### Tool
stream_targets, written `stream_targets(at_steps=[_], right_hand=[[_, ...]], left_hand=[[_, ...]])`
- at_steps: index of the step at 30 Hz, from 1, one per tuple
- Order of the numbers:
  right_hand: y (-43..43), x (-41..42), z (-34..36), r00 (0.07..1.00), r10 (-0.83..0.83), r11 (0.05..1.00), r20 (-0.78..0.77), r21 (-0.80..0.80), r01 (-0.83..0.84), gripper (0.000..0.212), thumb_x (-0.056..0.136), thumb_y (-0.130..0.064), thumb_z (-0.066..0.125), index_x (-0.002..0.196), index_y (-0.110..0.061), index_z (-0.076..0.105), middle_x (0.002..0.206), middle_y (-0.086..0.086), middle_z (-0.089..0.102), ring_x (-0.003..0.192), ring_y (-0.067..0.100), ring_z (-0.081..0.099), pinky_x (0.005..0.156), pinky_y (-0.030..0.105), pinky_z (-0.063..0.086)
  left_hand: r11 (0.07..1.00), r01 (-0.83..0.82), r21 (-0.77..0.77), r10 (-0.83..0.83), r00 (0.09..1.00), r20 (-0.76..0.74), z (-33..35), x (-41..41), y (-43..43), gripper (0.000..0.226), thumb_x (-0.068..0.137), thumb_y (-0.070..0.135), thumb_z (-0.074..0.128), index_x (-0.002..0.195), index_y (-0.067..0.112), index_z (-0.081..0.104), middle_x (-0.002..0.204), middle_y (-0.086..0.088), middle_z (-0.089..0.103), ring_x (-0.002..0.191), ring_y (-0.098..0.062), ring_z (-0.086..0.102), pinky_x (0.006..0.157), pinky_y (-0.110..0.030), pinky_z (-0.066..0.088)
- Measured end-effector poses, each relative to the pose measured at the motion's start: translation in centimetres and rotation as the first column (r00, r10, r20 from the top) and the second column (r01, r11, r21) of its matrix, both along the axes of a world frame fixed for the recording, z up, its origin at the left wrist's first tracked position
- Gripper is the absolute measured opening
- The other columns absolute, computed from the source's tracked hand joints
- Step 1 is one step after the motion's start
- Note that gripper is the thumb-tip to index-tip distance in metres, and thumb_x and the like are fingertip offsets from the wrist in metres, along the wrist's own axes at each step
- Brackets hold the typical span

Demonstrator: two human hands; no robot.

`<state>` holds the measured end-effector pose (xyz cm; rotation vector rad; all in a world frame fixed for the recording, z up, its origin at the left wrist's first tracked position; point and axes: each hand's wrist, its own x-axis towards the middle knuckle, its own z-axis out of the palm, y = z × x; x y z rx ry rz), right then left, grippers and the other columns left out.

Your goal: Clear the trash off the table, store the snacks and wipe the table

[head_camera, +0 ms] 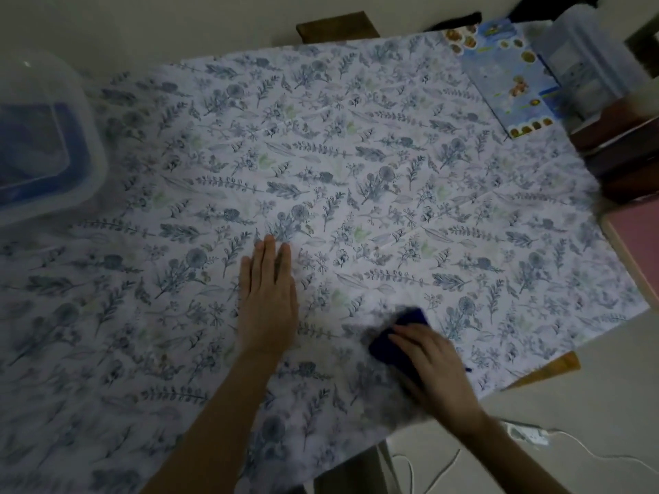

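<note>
Left hand (269, 304) is lying flat on the surface (392, 155), fingers together; right hand (433, 365) is pressing straight fingers on the blue cloth (412, 317).

- Table with blue floral tablecloth (356, 155) fills most of the view.
- Left hand (267, 301) lies flat on the tablecloth, fingers straight and together, near the middle.
- Right hand (431, 365) is on top of a dark blue cloth (410, 319), pressing it to the tablecloth near the table's right edge; hand and cloth are blurred.
- Clear plastic box (85, 112) with something blue inside sits at the far left edge.
- Blue snack pack (506, 76) lies flat at the far right corner, with a clear tub (585, 65) just beside it.
- White cable (445, 461) lies on the floor below the right hand.
</note>
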<state>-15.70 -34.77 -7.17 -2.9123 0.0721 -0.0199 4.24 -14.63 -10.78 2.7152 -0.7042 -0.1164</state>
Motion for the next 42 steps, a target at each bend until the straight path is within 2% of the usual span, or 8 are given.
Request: stream_targets(at_steps=[10,14,19,23,27,29,36,42], right_hand=[[-10.4,12.5,1.2,0.939,-0.339,0.94,0.056,0.067,0.335,0.039,0.093,-0.031,0.046,0.123,-0.007,0.051,0.117,0.014,0.059,0.105,0.033,0.051,0.093,0.036,0.035],[-7.2,16.6,1.1,0.979,-0.193,0.97,0.071,0.167,0.179,0.04,0.092,-0.033,0.05,0.125,-0.01,0.052,0.125,0.009,0.055,0.116,0.028,0.047,0.103,0.04,0.035],[-4.9,11.9,-0.8,0.981,0.178,0.977,0.077,0.108,-0.186,0.047,0.079,-0.025,0.07,0.123,-0.013,0.057,0.128,0.007,0.058,0.125,0.026,0.04,0.103,0.048,0.041],[-7.8,5.2,-1.4,0.955,0.289,0.951,0.07,0.094,-0.294,0.05,0.081,-0.027,0.064,0.129,-0.019,0.051,0.133,0.001,0.055,0.13,0.022,0.038,0.106,0.042,0.039],[-14.6,0.8,-1.1,0.956,0.294,0.94,0.023,0.173,-0.293,0.05,0.09,-0.034,0.053,0.136,-0.021,0.04,0.139,0.0,0.045,0.132,0.02,0.035,0.11,0.038,0.027],[-18.0,-0.1,-0.5,0.967,0.255,0.953,-0.004,0.168,-0.251,0.046,0.094,-0.039,0.044,0.135,-0.018,0.043,0.138,0.002,0.048,0.131,0.021,0.037,0.108,0.038,0.028],[-24.4,3.2,1.5,0.961,-0.266,0.959,-0.082,0.084,0.272,0.06,0.093,-0.044,0.037,0.142,-0.011,0.033,0.144,0.011,0.043,0.139,0.029,0.03,0.114,0.047,0.025],[-23.9,7.5,4.1,0.948,-0.249,0.968,-0.198,-0.07,0.24,0.094,0.08,-0.07,0.001,0.149,-0.007,0.007,0.159,0.011,0.007,0.146,0.026,-0.006,0.112,0.045,-0.019]], left_hand=[[0.992,0.003,0.126,-0.006,1.0,0.017,0.2,0.2,-0.2,0.055,0.1,0.029,0.021,0.151,0.009,0.019,0.16,-0.017,0.014,0.149,-0.029,0.008,0.121,-0.05,0.011],[0.979,-0.134,0.151,0.129,0.991,0.038,0.8,-1.1,-2.2,0.057,0.098,0.013,0.028,0.152,0.007,0.01,0.161,-0.016,0.004,0.15,-0.027,-0.003,0.122,-0.045,-0.004],[0.965,-0.255,0.057,0.255,0.967,0.005,1.3,-3.0,-8.8,0.055,0.094,0.01,0.027,0.148,0.001,0.025,0.158,-0.017,0.02,0.149,-0.029,0.014,0.121,-0.05,0.012],[0.99,-0.14,0.015,0.14,0.99,0.03,0.4,-3.4,-12.6,0.049,0.099,0.014,0.024,0.146,0.002,0.032,0.156,-0.017,0.026,0.146,-0.029,0.021,0.119,-0.052,0.018],[0.984,0.032,0.177,-0.048,0.995,0.083,0.1,-3.8,-13.4,0.051,0.102,0.02,0.015,0.146,-0.001,0.029,0.155,-0.017,0.029,0.146,-0.028,0.024,0.119,-0.05,0.021],[0.973,0.048,0.226,-0.068,0.995,0.08,0.5,-3.6,-13.5,0.054,0.1,0.022,0.015,0.146,-0.002,0.03,0.154,-0.019,0.031,0.145,-0.029,0.025,0.119,-0.05,0.022],[0.936,0.106,0.337,-0.114,0.993,0.004,2.0,-3.2,-13.3,0.056,0.1,0.029,0.018,0.146,0.0,0.032,0.154,-0.017,0.032,0.143,-0.029,0.031,0.117,-0.047,0.028],[0.874,0.185,0.449,-0.119,0.978,-0.172,7.9,-2.1,-11.6,0.055,0.103,0.026,0.027,0.152,0.007,0.014,0.162,-0.011,0.009,0.15,-0.024,0.008,0.123,-0.04,0.008]])
